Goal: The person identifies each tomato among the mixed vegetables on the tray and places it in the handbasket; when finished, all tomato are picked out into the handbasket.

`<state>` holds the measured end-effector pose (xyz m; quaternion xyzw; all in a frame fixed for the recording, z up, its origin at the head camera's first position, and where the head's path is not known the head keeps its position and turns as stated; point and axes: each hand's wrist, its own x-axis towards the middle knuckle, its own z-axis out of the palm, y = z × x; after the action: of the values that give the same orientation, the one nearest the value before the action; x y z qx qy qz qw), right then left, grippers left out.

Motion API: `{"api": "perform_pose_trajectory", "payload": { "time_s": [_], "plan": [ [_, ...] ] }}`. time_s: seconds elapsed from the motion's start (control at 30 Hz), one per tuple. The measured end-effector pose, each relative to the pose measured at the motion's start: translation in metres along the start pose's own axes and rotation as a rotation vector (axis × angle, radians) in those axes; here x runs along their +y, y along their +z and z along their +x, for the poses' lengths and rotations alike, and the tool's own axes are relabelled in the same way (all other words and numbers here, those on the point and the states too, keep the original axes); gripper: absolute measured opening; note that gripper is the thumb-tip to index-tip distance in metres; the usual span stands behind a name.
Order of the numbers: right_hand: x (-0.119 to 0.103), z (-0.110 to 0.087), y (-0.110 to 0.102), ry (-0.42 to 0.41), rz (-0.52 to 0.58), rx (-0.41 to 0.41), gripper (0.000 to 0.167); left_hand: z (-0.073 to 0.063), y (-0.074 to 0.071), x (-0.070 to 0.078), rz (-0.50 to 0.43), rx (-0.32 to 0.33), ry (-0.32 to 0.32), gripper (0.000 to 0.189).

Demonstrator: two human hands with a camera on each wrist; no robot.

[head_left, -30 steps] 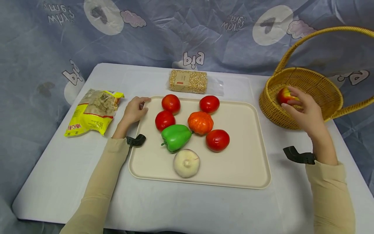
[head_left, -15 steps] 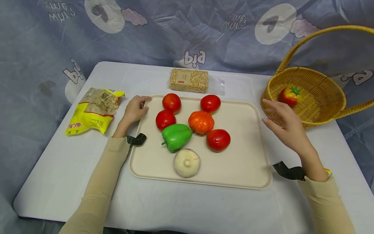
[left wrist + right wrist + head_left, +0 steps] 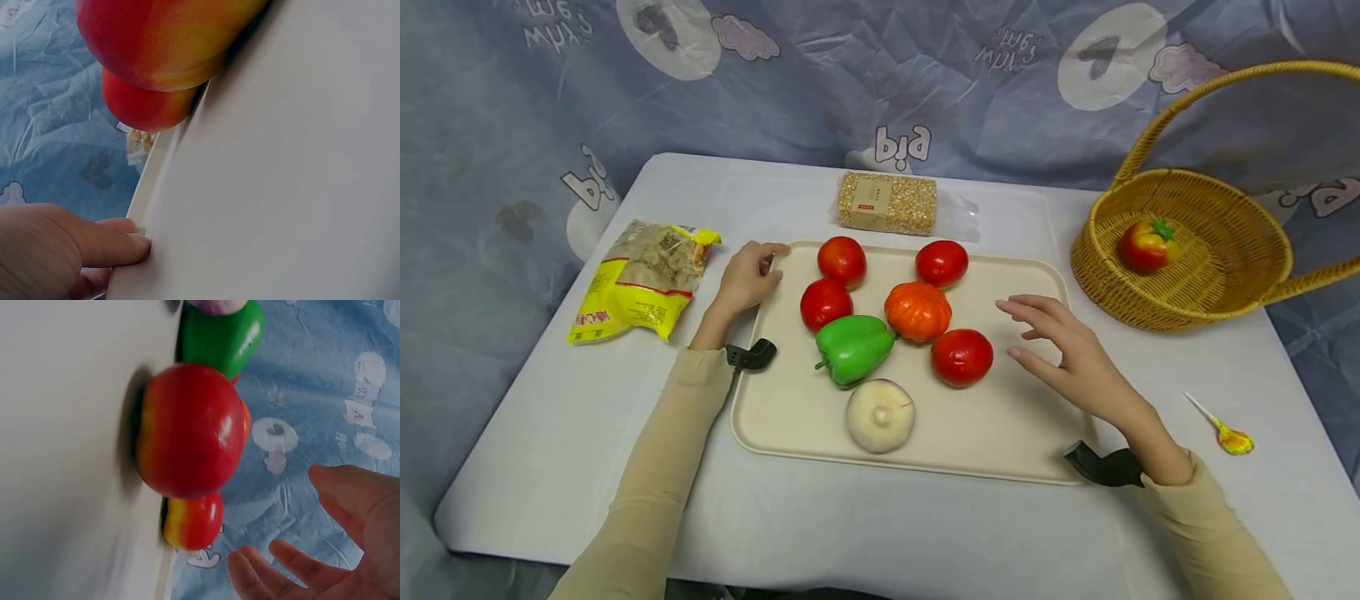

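My left hand [image 3: 748, 277] holds the left rim of the beige tray [image 3: 1000, 454], with the thumb [image 3: 122, 249] over the edge in the left wrist view. Over the tray's right side, my right hand [image 3: 1067, 358] has its fingers spread and holds nothing. Closest to it on the tray is a shiny red tomato [image 3: 962, 357], seen large in the right wrist view. More red tomatoes [image 3: 825, 305] lie on the tray around an orange pumpkin [image 3: 917, 312], a green bell pepper [image 3: 853, 348] and a pale round vegetable [image 3: 880, 415]. One tomato [image 3: 1147, 245] lies inside the wicker basket [image 3: 1120, 287].
Left of the tray lies a yellow food bag [image 3: 640, 283]. A clear pack of corn kernels [image 3: 887, 204] sits behind it. At the right, a lollipop [image 3: 1228, 435] lies on the white table [image 3: 925, 533]. The basket's tall handle [image 3: 1157, 125] arches upward.
My right hand has left the tomato in the basket and moved left and nearer, over the tray. The lollipop has come into view. My left hand has stayed on the tray rim.
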<state>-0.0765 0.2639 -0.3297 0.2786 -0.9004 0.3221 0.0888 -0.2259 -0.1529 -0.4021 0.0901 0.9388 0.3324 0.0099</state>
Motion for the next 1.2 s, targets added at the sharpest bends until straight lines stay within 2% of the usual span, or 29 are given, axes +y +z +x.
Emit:
{"api": "perform_pose_trajectory", "payload": {
  "time_s": [0.37,0.63,1.0,1.2],
  "plan": [
    [0.007,0.002,0.023,-0.005,0.083,-0.153,0.052,-0.001,0.000,0.001,-0.006,0.007,0.007,0.040],
    [0.009,0.002,0.033,0.012,0.098,-0.251,0.054,-0.002,-0.002,0.003,-0.006,-0.007,0.003,0.041],
    [0.008,0.001,0.039,0.028,0.061,-0.289,0.059,-0.001,-0.002,0.004,-0.003,-0.011,0.002,0.041],
    [0.007,0.001,0.043,0.029,0.058,-0.270,0.062,-0.002,-0.002,0.003,0.001,-0.014,0.000,0.042]
  ]
}}
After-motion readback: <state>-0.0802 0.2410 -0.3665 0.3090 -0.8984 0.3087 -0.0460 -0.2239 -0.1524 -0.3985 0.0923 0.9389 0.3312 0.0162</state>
